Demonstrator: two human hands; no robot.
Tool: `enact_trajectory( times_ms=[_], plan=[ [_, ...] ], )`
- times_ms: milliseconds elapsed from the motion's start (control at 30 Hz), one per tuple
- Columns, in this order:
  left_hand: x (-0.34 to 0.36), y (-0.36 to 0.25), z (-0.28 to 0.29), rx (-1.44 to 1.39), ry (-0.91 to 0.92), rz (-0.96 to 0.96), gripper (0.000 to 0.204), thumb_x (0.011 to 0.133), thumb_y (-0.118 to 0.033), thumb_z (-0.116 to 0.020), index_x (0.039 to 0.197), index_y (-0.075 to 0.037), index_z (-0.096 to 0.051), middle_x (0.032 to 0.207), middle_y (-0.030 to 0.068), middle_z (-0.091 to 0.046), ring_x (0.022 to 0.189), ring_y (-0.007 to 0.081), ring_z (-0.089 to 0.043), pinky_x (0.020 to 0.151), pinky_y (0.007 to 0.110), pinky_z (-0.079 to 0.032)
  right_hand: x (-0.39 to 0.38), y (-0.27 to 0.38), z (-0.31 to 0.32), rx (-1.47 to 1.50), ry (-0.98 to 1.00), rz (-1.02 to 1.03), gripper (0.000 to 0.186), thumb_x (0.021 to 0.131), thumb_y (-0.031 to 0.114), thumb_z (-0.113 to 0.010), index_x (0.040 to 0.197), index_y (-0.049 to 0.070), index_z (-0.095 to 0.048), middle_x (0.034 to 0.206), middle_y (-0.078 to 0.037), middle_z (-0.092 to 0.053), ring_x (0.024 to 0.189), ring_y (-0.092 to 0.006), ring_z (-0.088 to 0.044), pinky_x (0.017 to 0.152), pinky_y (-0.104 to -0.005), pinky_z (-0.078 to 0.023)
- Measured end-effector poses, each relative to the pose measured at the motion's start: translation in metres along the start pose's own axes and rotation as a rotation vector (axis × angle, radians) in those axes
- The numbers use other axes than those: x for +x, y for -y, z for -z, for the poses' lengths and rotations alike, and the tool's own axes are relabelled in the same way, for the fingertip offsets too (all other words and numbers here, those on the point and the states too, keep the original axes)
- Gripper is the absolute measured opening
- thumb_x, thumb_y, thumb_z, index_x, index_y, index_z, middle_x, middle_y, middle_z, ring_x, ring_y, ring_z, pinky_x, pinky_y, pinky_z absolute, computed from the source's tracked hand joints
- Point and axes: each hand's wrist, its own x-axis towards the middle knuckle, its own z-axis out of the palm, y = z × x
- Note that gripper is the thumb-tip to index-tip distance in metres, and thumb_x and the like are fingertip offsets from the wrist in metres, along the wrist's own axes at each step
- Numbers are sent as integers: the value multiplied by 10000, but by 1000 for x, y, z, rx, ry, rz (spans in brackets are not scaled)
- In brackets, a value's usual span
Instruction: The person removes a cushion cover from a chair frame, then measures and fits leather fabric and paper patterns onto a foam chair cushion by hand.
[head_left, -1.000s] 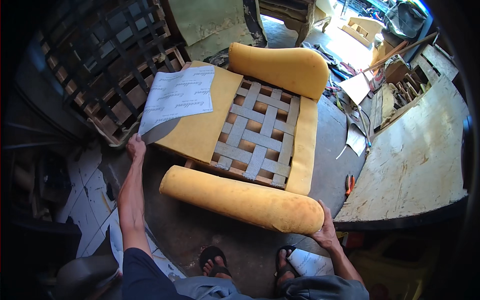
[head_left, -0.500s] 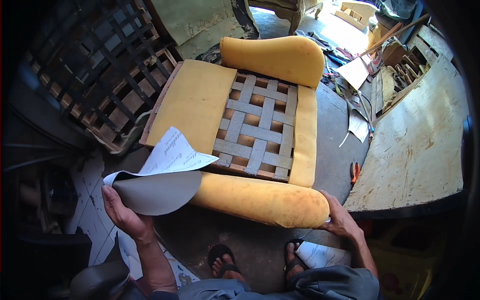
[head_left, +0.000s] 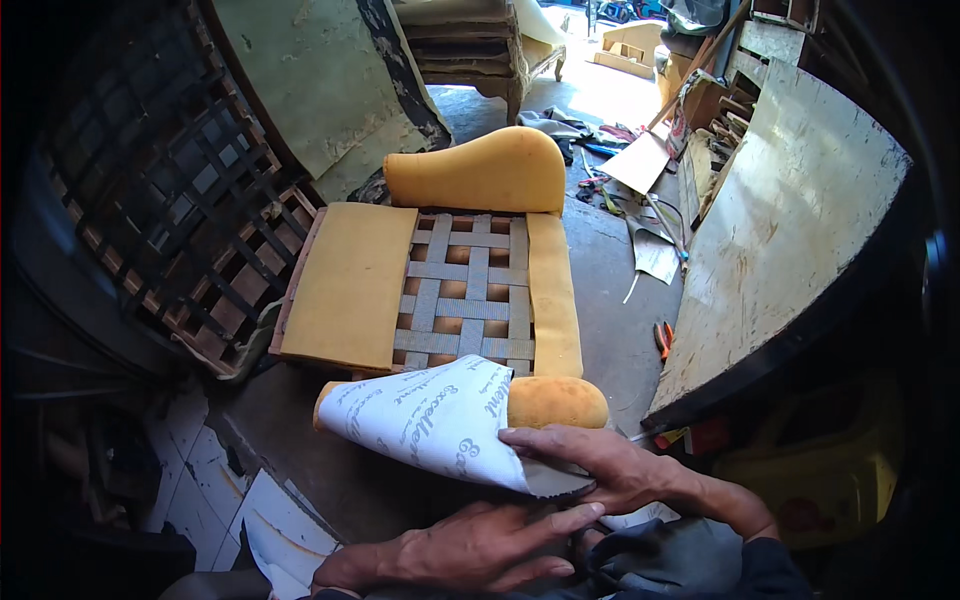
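Over yellow armrest; white sheet

Your left hand and right hand are bare, with knuckles and tendons showing. You wear a dark sleeve, plain and loose, above your bare right forearm. Across your lap lies dark grey clothing, soft and creased.

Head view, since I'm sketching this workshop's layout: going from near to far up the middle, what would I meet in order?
Left hand, white-backed covering piece over the near armrest, woven grey straps, far yellow armrest, wooden furniture at the back.
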Motion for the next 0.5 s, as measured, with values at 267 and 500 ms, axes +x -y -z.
enact_trajectory(
  times_ms=[267,500],
  plan=[
    [-22,-22,19,390,-442,-91,489,851,-171,-820,1310,-85,-674,1303,140,-625,1122,279,-654,924,406,-561,-28,19,0,56,-163,-39,406,964,-47,-579,1360,31,-622,1149,-165,-723,1013,-290,-729,868,-354,-561],
    [-13,-19,4,273,-110,-138,529,896,-265,-787,1378,-96,-650,1051,54,-628,1022,207,-644,995,415,-520,-22,28,-9,117,237,146,240,917,53,-675,1151,12,-640,910,-155,-670,796,-370,-665,695,-437,-536]
  ],
)
